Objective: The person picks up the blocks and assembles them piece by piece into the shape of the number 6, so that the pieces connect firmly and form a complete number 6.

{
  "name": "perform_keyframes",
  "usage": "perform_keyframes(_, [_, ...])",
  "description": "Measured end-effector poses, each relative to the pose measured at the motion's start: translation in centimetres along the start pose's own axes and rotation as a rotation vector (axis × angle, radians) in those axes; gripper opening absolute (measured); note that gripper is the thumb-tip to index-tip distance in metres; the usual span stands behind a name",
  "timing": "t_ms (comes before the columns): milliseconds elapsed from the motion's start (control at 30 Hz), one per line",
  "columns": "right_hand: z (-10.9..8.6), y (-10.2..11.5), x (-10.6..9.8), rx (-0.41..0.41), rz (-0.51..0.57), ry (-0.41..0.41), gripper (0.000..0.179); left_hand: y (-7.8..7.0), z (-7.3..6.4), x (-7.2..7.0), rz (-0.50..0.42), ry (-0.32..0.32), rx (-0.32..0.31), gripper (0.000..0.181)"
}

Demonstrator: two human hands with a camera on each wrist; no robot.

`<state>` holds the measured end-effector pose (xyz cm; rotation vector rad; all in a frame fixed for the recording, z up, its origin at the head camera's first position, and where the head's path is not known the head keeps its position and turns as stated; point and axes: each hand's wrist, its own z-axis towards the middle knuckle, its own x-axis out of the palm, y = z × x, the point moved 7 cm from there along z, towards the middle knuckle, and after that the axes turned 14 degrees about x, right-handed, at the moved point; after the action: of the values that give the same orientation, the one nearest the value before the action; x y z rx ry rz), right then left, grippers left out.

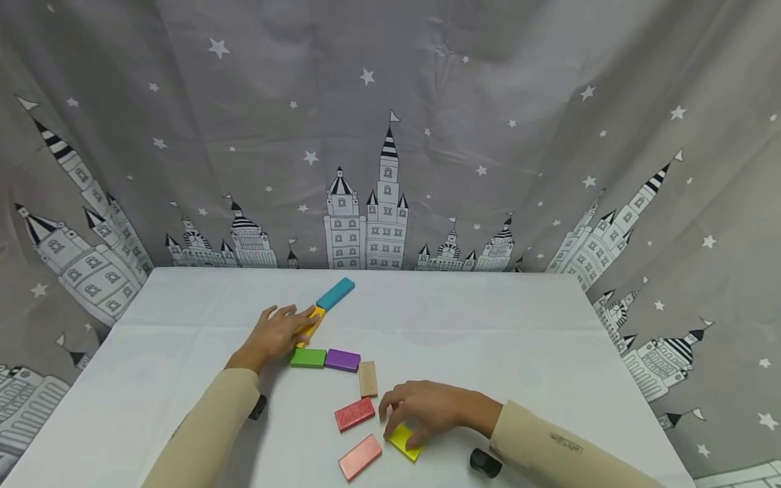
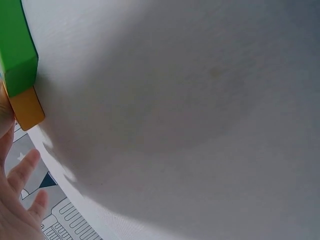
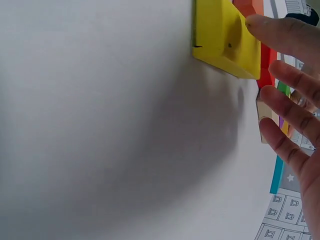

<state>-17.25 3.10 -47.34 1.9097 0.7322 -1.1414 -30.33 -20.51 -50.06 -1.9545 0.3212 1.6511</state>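
The left arm (image 1: 204, 427) reaches toward the far edge of the desk (image 1: 488, 332), left hand (image 1: 274, 335) palm-down, outer fingers spread, while the right arm (image 1: 549, 444) slants in from the right-edge side, right hand (image 1: 430, 409) fingers bent.

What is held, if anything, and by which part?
Cannot be told: the left hand touches the orange block near its middle; the right hand covers part of the yellow block.

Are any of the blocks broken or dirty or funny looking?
Yes, one: the yellow block by the right hand. The right wrist view shows small dark marks on it, odd against its plain yellow. I can't tell if they're dirt or chips. I see nothing spilled.
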Motion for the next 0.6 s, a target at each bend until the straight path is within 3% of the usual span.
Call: perform_keyframes(600, [-0.9, 0.2, 1.3, -0.024, 0.003, 0.025, 0.037, -0.1, -0.1, -0.1, -0.011, 0.008, -0.022, 0.054])
